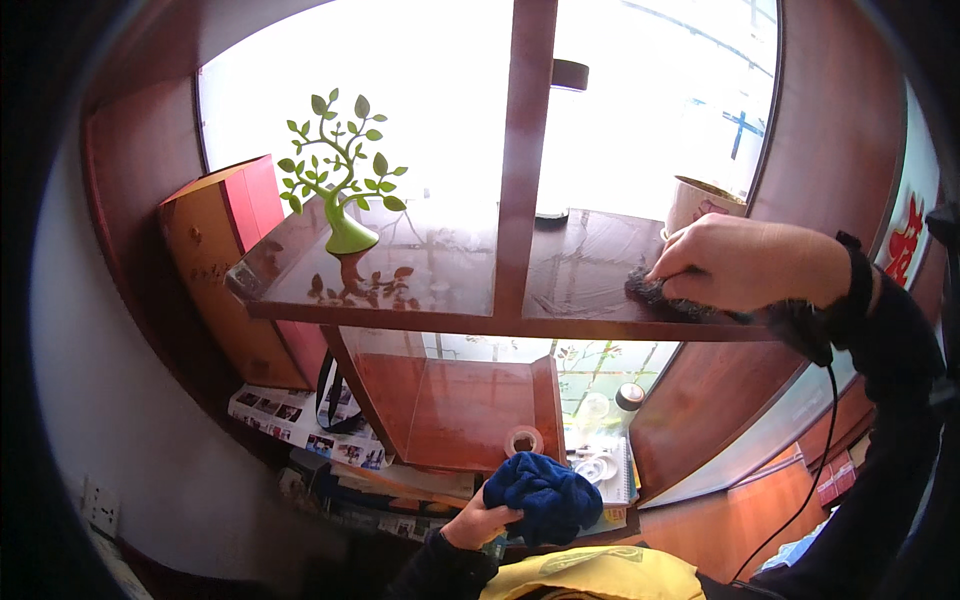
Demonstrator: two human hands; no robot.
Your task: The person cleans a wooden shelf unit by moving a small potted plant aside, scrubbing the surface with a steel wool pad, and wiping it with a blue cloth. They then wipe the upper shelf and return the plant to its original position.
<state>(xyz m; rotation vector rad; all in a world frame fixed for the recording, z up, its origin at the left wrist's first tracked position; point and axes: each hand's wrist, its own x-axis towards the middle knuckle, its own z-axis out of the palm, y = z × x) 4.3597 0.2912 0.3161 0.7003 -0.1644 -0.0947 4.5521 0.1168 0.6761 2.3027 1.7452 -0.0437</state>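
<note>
My right hand (pixel 739 259) grips a dark grey, fuzzy cloth or pad (pixel 643 289), which rests on the glossy brown wooden shelf (pixel 577 259) near its front edge. Just behind that hand stands a pale pot (pixel 697 201), partly hidden by it. Lower down, my left hand (pixel 480 521) holds a bunched dark blue cloth (pixel 546 495) in front of the lower shelves. A green tree-shaped ornament (pixel 349 225) with leafy branches stands on the left half of the shelf, past the upright wooden divider (pixel 523 165).
Left stands a tall tan and red box (pixel 232 255) on newspaper (pixel 281 416). A tape roll (pixel 523 442) and a spiral notebook (pixel 621 472) lie below the shelf. A black cable (pixel 821 465) hangs from my right wrist. Yellow fabric (pixel 600 574) is at the bottom. Bright window glass (pixel 442 97) lies behind.
</note>
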